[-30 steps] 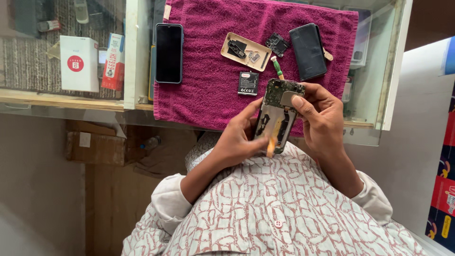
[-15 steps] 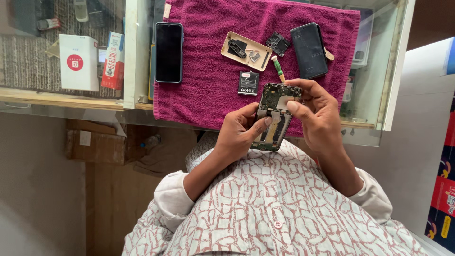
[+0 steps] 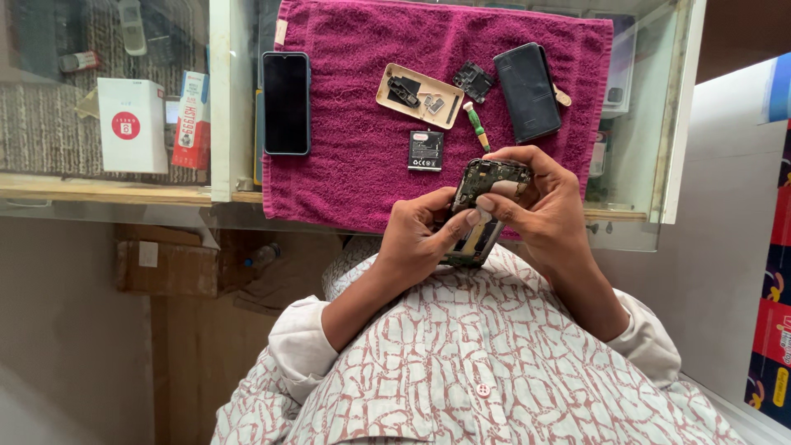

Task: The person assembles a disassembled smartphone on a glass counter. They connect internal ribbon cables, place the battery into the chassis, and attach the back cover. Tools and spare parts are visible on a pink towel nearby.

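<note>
Hands work closest to the body, above the patterned shirt (image 3: 461, 371): the left hand (image 3: 416, 243) and the right hand (image 3: 540, 206) both close their grip on an opened phone (image 3: 486, 202), its back off and circuit board showing, held just over the near edge of the magenta towel (image 3: 354, 165). Thumbs press on the board; steady, light pressure and a firm cradle would suit such bare parts. Farther on the towel lie a small battery (image 3: 426, 150) and a green-handled screwdriver (image 3: 475, 124), then a beige tray (image 3: 418, 96) of small parts, a black wallet case (image 3: 527, 91) at right and a dark-screened phone (image 3: 286, 102) at left, on the glass table (image 3: 659, 124).
</note>
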